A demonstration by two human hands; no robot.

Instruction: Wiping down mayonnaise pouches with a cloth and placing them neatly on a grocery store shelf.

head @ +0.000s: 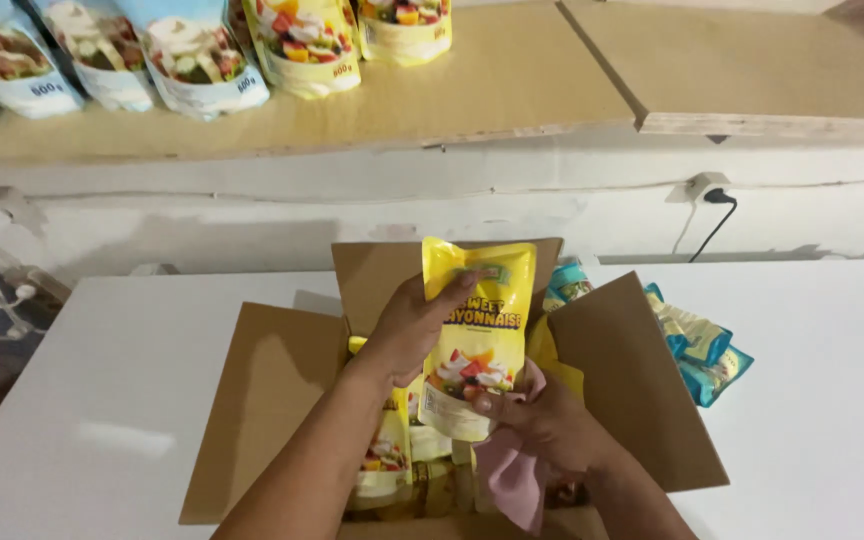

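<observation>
Both forearms come in from bottom edge, cut off at elbows. Right hand (542, 415) grips a soft pink cloth (512, 475), crumpled, pressed vs. lower corner of a yellow pouch (474, 335). Left hand (412, 325) clasps that pouch's left edge, fingers wrapped over front. Pouch: glossy plastic, flat, rectangular w/ sealed top, held upright above an open cardboard box (282, 400), matte brown flaps splayed out. More yellow pouches (384, 455) inside box, mostly hidden by arms & shadow; count unclear. Box sits on smooth white table (102, 380). Teal packets (702, 350) lie beyond right flap, partly hidden by it. Wooden shelf (472, 90) above carries a row of pouches (202, 55), tops cut off by frame.
</observation>
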